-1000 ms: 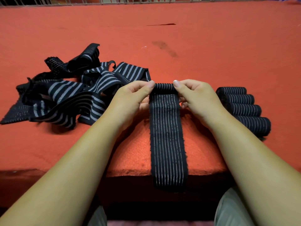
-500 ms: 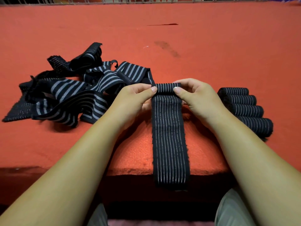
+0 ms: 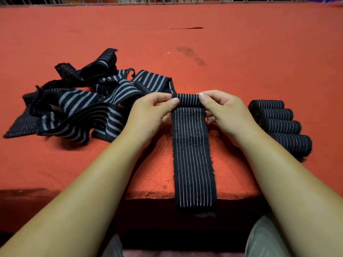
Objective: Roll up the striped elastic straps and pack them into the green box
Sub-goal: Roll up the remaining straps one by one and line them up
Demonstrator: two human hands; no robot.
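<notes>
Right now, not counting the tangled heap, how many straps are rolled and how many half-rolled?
Finished rolls: 4
Half-rolled strap, pinched by left hand and right hand: 1
Total: 5

Loose straps (image 3: 78, 106) left, rolled straps (image 3: 280, 125) right

Red-orange felt table (image 3: 241, 52), metal railing (image 3: 148, 0) behind
</notes>
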